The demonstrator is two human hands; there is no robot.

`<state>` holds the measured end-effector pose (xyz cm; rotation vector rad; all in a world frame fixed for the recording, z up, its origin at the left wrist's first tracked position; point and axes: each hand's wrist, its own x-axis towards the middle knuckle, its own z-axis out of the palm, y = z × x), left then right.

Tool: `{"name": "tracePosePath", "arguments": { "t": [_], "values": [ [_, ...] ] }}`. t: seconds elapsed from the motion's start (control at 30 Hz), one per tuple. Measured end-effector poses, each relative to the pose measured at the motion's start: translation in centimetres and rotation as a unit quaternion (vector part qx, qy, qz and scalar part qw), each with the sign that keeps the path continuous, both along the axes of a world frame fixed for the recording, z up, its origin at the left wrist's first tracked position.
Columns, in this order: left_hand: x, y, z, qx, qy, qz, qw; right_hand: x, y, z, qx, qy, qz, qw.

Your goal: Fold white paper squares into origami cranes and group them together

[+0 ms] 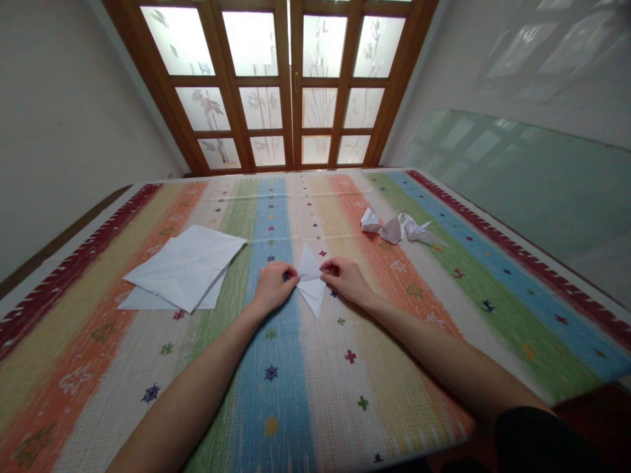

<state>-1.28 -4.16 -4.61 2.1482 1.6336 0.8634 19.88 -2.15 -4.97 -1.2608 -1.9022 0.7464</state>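
Note:
A small white folded paper [311, 281], diamond-shaped with points toward and away from me, lies on the striped tablecloth [296, 368]. My left hand [274, 284] pinches its left side with curled fingers. My right hand [345, 276] pinches its right side the same way. Both forearms rest over the cloth.
A stack of white square paper sheets [185, 269] lies to the left. Finished white folded paper figures [399, 228] sit at the back right. Wooden doors with frosted glass [290, 79] stand beyond the table's far edge; a wall runs along the right.

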Motion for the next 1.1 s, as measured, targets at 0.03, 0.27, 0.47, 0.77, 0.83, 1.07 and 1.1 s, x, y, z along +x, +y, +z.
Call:
{"name": "tracePosePath", "arguments": {
  "t": [0.03, 0.27, 0.47, 0.77, 0.83, 1.07, 1.1],
  "values": [
    [0.0, 0.0, 0.1, -0.003, 0.003, -0.002, 1.000, 0.0, 0.0, 0.0, -0.006, 0.002, 0.005, 1.000],
    [0.0, -0.2, 0.2, 0.008, -0.003, -0.027, 1.000, 0.0, 0.1, -0.2, 0.016, -0.002, 0.016, 1.000],
    [-0.1, -0.3, -0.1, 0.032, -0.040, -0.017, 0.999, 0.1, -0.1, -0.2, 0.029, -0.026, 0.030, 0.999],
    [-0.1, -0.1, -0.1, 0.044, 0.026, -0.033, 0.998, 0.1, -0.1, 0.2, 0.010, -0.020, 0.021, 1.000],
    [-0.2, 0.1, -0.1, 0.036, 0.027, -0.031, 0.998, 0.0, -0.2, 0.3, 0.002, -0.014, 0.016, 1.000],
    [-1.0, 0.0, 0.4, 0.016, 0.046, -0.083, 0.995, 0.5, -0.2, 0.2, 0.048, -0.058, 0.041, 0.996],
    [-1.0, -0.1, 0.4, 0.019, 0.051, -0.088, 0.995, 0.6, -0.2, 0.2, 0.062, -0.068, 0.049, 0.995]
  ]
}}
